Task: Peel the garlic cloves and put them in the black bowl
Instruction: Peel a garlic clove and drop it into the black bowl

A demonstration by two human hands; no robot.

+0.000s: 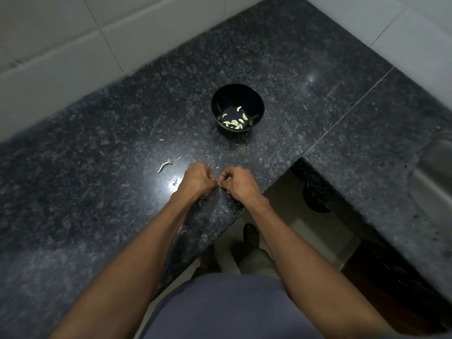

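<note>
Granite counter [97,167] edge: your left hand [197,178] and right hand [236,181] meet knuckle to knuckle, fingers curled, likely pinching a clove hidden between them, while the black bowl [217,99] of peeled cloves [235,122] waits ahead within reach.
</note>
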